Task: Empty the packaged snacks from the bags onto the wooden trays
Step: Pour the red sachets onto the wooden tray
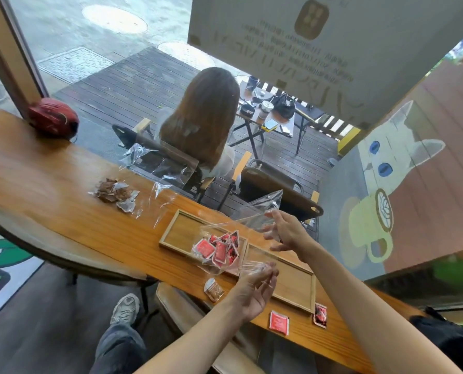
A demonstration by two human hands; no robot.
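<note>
Two shallow wooden trays lie side by side on the counter, the left tray (180, 230) and the right tray (296, 283). A clear plastic bag (217, 251) with several red snack packets sags over the seam between them. My left hand (253, 288) pinches the bag's near edge above the right tray. My right hand (284, 230) holds up the far flap of clear plastic (262, 207) at its fingertips, with the other fingers spread. Both trays look bare apart from the bag.
Loose packets lie on the counter's near edge: a brown one (213, 290), a red one (279, 322) and a dark red one (320, 315). A bag of brown snacks (114, 194) and crumpled clear bags (157, 168) lie further left. A red helmet (53, 118) sits at the far end. A window runs behind the counter.
</note>
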